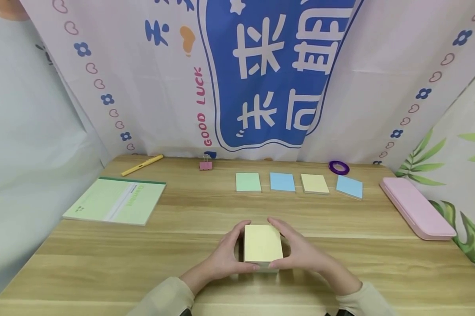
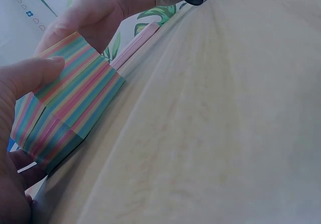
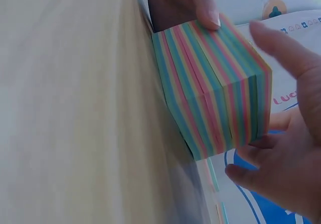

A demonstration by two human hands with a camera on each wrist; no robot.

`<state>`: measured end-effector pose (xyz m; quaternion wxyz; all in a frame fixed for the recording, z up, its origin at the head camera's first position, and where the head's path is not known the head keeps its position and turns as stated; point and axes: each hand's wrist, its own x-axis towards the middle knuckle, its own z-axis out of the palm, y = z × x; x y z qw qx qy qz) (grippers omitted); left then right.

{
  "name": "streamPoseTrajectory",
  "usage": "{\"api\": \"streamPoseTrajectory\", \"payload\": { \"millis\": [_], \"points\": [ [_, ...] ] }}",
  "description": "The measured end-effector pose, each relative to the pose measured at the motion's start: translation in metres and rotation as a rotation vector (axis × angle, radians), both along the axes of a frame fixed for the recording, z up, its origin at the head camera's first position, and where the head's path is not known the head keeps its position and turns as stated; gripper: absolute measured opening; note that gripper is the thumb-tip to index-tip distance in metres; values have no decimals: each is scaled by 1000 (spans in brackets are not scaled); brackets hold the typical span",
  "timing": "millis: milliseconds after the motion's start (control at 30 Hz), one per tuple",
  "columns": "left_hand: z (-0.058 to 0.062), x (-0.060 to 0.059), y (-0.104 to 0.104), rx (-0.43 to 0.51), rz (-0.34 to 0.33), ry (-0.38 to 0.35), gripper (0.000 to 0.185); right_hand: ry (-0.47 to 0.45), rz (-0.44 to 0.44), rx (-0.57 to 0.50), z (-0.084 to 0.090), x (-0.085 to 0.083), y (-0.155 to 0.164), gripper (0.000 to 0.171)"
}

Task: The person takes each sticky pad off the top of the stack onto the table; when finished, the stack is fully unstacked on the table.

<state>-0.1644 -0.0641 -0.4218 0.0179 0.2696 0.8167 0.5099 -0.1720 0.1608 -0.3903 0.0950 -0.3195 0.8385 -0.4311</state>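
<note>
Yellow-topped cube of sticky notes with rainbow-striped paper sides (image 1: 263, 244) sits on the wooden table (image 1: 103, 263), near the front edge, centre. Left hand (image 1: 225, 254) grips its left side, right hand (image 1: 300, 252) its right side; fingers of both curl round the block, thumbs on the near edge. Both hands clamped on the same cube, one each side.

Left wrist view: cube (image 2: 65, 103) seen edge-on, stripes clear, top face not visible; left thumb (image 2: 30, 76) lies on its near face, rest of that hand cut off by the frame. Right wrist view: cube (image 3: 215, 93) shows a slight split partway through the stack; underside hidden. Can't tell whether the base is fully flat on the table or slightly lifted.

Further back, a row of four thin pads: pale green pad (image 1: 248, 182), blue pad (image 1: 282, 181), yellow pad (image 1: 314, 184), tilted blue pad (image 1: 349, 187). Purple tape roll (image 1: 338, 167) behind them. Pink pencil case (image 1: 417, 207) at the right, green notebook (image 1: 116, 200) at the left, yellow pen (image 1: 142, 165) and pink binder clip (image 1: 206, 165) at the back. Notebook print too small to read. Sleeves cut off at the bottom edge.
</note>
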Motion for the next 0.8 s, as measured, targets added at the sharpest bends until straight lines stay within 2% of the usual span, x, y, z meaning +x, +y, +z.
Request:
{"api": "streamPoseTrajectory", "payload": {
  "millis": [267,600,800],
  "points": [
    [-1,-1,0,6,-11,1,93,55,-9,43,-3,0,-2,97],
    [-1,0,-1,-29,-10,0,93,131,-39,87,0,-1,5,91],
    [-1,0,-1,-47,5,7,91,129,-81,80,4,1,15,89]
  ]
}}
